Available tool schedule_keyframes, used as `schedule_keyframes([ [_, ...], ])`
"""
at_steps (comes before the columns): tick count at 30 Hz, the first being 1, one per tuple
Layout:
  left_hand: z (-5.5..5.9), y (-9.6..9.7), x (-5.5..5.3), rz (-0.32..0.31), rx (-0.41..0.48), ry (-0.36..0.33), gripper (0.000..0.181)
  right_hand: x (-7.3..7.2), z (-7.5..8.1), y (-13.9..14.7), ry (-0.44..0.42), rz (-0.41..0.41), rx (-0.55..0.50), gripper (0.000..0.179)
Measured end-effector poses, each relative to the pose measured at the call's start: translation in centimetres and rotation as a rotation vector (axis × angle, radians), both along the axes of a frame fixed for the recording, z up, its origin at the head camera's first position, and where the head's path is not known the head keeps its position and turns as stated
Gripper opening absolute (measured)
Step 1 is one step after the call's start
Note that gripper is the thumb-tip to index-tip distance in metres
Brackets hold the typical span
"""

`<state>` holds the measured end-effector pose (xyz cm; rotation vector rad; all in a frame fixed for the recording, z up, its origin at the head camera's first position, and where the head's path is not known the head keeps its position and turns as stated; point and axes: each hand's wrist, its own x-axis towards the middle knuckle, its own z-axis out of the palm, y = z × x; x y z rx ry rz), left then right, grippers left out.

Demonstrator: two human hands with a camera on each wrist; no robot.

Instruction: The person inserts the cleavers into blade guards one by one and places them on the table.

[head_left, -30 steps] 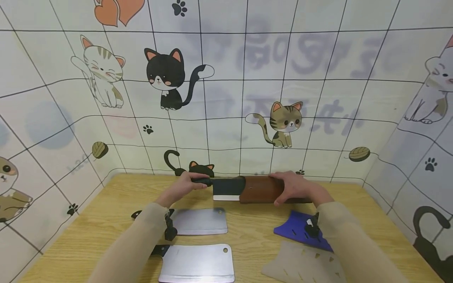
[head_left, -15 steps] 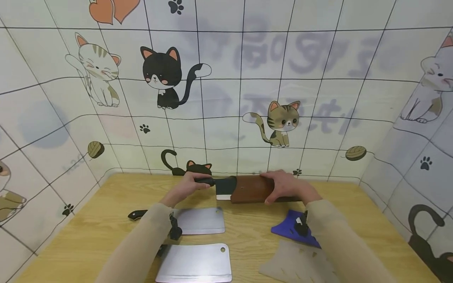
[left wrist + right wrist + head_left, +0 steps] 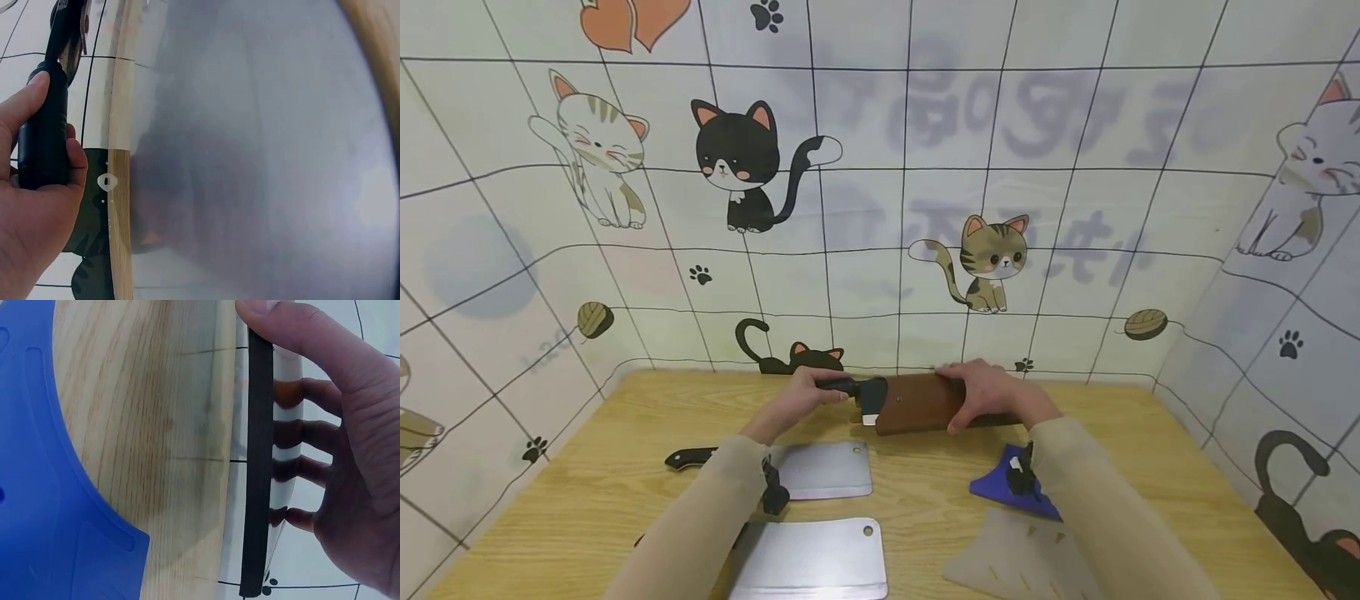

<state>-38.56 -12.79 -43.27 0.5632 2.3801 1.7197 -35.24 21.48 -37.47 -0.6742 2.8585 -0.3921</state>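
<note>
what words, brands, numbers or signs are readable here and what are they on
No text can be read.
Wall covering, middle to right: two rows of large purplish lettering, seemingly mirrored, too blurred to read.
Wall covering, left: faint marks, too blurred to read.
Brown sheath, held cleaver: none visible.

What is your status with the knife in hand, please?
Left grip on black knife handle; right grip on brown sheath. Blade partly showing outside sheath. Nothing visibly blocking.

My right hand [image 3: 359, 437] grips the dark bar [image 3: 256, 462], thumb at its upper end, fingers on its shiny face; left of the bar, the wood-grained desk [image 3: 112, 425]; farther left, a blue plastic piece [image 3: 50, 475]; behind the bar, a white wall [image 3: 306, 562].
</note>
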Motion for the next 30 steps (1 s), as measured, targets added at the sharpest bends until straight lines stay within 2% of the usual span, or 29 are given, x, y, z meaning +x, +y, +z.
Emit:
schedule_keyframes([
  [6,-0.1,0.5,0.0,-0.003,-0.006,-0.005,0.042,-0.1,-0.3,-0.4,0.003,0.018,-0.004,0.110],
  [15,0.4,1.3,0.1,0.030,-0.029,-0.011,0.044,-0.5,-0.7,-1.3,0.036,0.017,0.002,0.110],
  [24,0.4,2.2,0.0,0.071,-0.048,-0.005,0.043,-0.8,-1.6,-1.3,0.038,-0.003,-0.037,0.108],
  [30,0.4,3.0,0.1,0.093,-0.047,-0.022,0.043,-1.0,-2.4,-1.2,0.073,0.006,-0.035,0.109],
])
